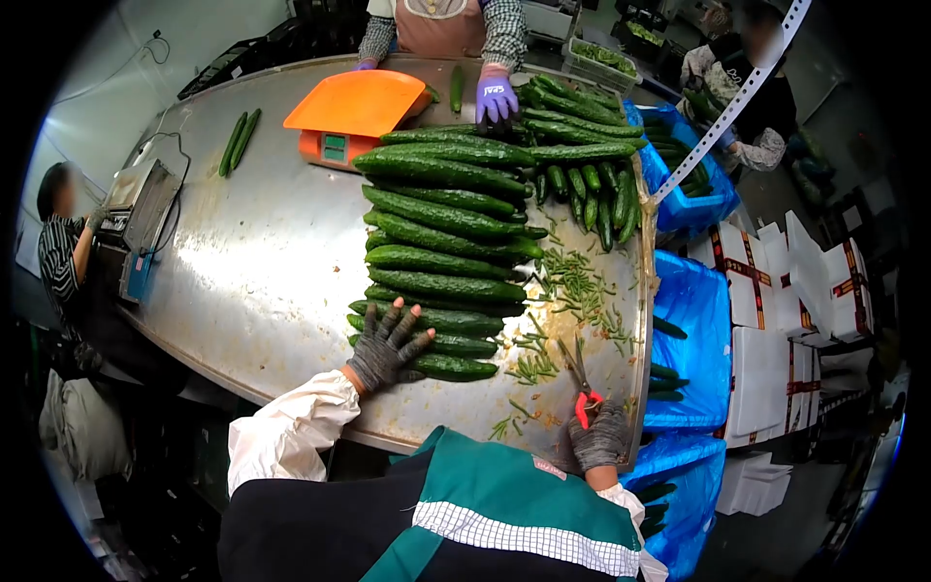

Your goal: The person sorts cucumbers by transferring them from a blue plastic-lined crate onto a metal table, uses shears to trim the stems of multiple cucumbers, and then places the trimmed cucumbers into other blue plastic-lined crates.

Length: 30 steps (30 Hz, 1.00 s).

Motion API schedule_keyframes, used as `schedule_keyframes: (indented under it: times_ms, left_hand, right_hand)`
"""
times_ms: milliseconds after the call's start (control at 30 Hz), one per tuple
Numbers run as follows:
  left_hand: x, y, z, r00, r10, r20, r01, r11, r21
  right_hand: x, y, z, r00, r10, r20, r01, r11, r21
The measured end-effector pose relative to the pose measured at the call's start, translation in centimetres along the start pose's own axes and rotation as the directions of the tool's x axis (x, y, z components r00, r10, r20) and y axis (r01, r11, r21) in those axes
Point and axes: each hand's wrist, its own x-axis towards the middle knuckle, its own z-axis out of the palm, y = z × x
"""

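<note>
My left hand [381,351], in a grey glove with bare fingertips, lies with fingers spread on the nearest cucumbers of a long stacked row. The row of dark green cucumbers [446,258] runs away from me, each lying crosswise. By the table's right edge, my right hand [601,435], also gloved in grey, is closed around scissors [585,396] with red handles. The scissor blades point away from me and stand slightly apart. Short green stem trimmings [579,291] are scattered between the row and the edge.
An orange scale [354,102] stands beyond the row. Across the metal table [252,262], a co-worker's purple-gloved hand [496,98] touches cucumbers. Blue-lined crates [693,339] and white foam boxes [761,383] stand at the right. Two cucumbers [240,143] lie far left, near a machine [145,218].
</note>
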Motion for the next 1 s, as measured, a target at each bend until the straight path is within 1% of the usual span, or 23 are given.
schedule_keyframes:
  times_ms: [33,67,133,167,267,300,333,367,400,433,467,500,533,567,600,667,700,800,867,1000]
  left_hand:
    - [0.0,-0.1,0.2,1.000,0.004,0.011,-0.004,1.000,0.001]
    - [-0.1,-0.2,0.3,1.000,0.006,0.022,-0.006,1.000,0.002]
    - [-0.3,-0.2,0.8,0.999,-0.005,0.050,0.004,1.000,0.024]
    - [-0.2,-0.2,0.7,0.998,-0.011,0.059,0.010,1.000,0.021]
    - [-0.3,-0.1,0.6,0.996,-0.030,0.080,0.030,1.000,0.008]
    - [-0.3,-0.1,0.6,0.994,-0.034,0.100,0.035,0.999,-0.006]
    - [-0.2,-0.1,0.7,0.995,-0.027,0.093,0.028,1.000,-0.010]
    - [-0.3,-0.1,0.6,0.997,-0.029,0.073,0.029,1.000,0.003]
    - [-0.3,-0.1,0.7,0.998,-0.030,0.054,0.029,0.999,0.017]
    - [-0.3,-0.2,0.8,0.998,-0.027,0.052,0.026,0.999,0.021]
    - [-0.2,-0.2,0.8,0.999,-0.015,0.049,0.015,1.000,0.016]
    - [-0.2,-0.2,0.7,0.999,-0.018,0.042,0.017,1.000,0.019]
    - [-0.2,-0.2,0.8,0.999,-0.022,0.035,0.021,1.000,0.024]
    - [-0.3,-0.4,1.0,0.998,-0.016,0.066,0.015,1.000,0.016]
    - [-0.4,-0.4,1.2,0.998,-0.008,0.064,0.007,1.000,0.015]
    - [-0.4,-0.5,1.4,1.000,-0.011,0.029,0.010,1.000,0.015]
    - [-0.4,-0.5,1.2,0.997,-0.019,0.070,0.018,1.000,0.025]
    - [-0.1,-0.6,1.0,0.999,-0.023,0.042,0.022,1.000,0.022]
    - [0.1,-0.6,0.9,0.999,-0.027,0.034,0.027,0.999,0.028]
    - [0.2,-0.8,1.0,0.999,-0.020,0.026,0.020,1.000,-0.018]
  right_hand:
    - [0.2,-0.7,-0.5,0.993,0.070,0.091,-0.067,0.997,-0.039]
    - [0.3,-1.0,-0.4,0.994,0.068,0.082,-0.065,0.997,-0.040]
    - [0.1,-1.3,0.2,0.995,0.051,0.082,-0.035,0.983,-0.178]
    - [0.2,-1.7,0.2,0.973,0.149,0.178,-0.123,0.981,-0.149]
    - [1.1,-3.6,-0.9,0.970,0.142,0.197,-0.102,0.974,-0.201]
    - [2.1,-4.8,-2.2,0.955,0.062,0.290,-0.034,0.994,-0.100]
    - [2.2,-5.2,-1.5,0.979,-0.097,0.182,0.102,0.995,-0.018]
    - [2.3,-5.7,-0.6,0.967,-0.247,0.060,0.245,0.969,0.044]
    - [3.1,-7.3,-0.2,0.888,-0.450,-0.091,0.459,0.867,0.194]
    - [3.4,-9.5,-0.1,0.849,-0.526,-0.049,0.528,0.841,0.117]
    - [4.3,-11.4,0.0,0.772,-0.635,0.036,0.610,0.754,0.243]
    - [4.1,-13.7,0.6,0.715,-0.699,0.010,0.696,0.714,0.078]
    - [4.5,-15.3,1.5,0.620,-0.784,-0.029,0.783,0.616,0.090]
    - [4.6,-16.6,2.9,0.568,-0.823,-0.029,0.820,0.562,0.105]
    - [4.9,-17.8,4.3,0.539,-0.842,-0.022,0.838,0.534,0.108]
    - [5.4,-19.2,5.6,0.546,-0.833,0.088,0.831,0.552,0.066]
    - [5.7,-19.5,5.2,0.577,-0.796,0.184,0.784,0.603,0.149]
    - [6.0,-19.3,5.8,0.570,-0.807,0.156,0.789,0.590,0.171]
    - [6.2,-19.3,5.7,0.562,-0.810,0.166,0.793,0.585,0.172]
    - [6.6,-19.4,5.9,0.568,-0.801,0.188,0.786,0.596,0.165]
